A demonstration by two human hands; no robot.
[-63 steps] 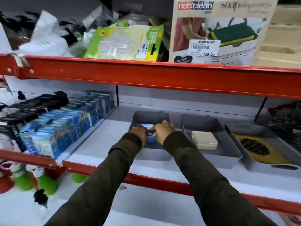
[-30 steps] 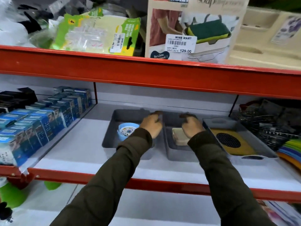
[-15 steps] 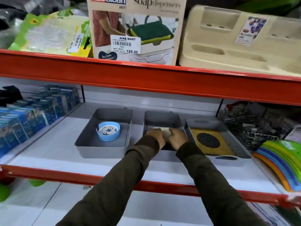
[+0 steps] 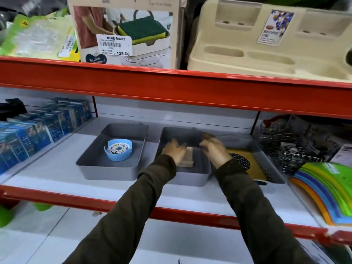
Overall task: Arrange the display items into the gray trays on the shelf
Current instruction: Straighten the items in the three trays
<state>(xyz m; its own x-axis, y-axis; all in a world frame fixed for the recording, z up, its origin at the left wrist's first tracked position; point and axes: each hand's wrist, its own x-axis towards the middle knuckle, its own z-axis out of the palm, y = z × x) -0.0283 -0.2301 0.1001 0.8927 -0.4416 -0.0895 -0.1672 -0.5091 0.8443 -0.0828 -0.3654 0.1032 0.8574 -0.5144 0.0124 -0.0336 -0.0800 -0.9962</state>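
Three gray trays stand side by side on the white shelf. The left tray [image 4: 106,173] holds a round blue item [image 4: 118,152] with a speckled centre. In the middle tray [image 4: 187,180] lies a beige block [image 4: 189,159]; my left hand [image 4: 174,151] rests on its left side with fingers over it. My right hand [image 4: 214,149] hovers over that tray's right wall, fingers loosely apart and off the block. The right tray [image 4: 273,166] contains a yellow mat [image 4: 256,169] with a black mesh circle, partly hidden by my right arm.
Blue boxes [image 4: 38,128] fill the shelf to the left. Wire items [image 4: 285,143] and a stack of coloured boards [image 4: 327,193] crowd the right. A red beam [image 4: 171,86] of the upper shelf hangs low overhead. The red front lip [image 4: 76,200] edges the shelf.
Both hands left the blue item in the left tray and went to the beige block in the middle tray. The right hand has now come off the block, moving right.
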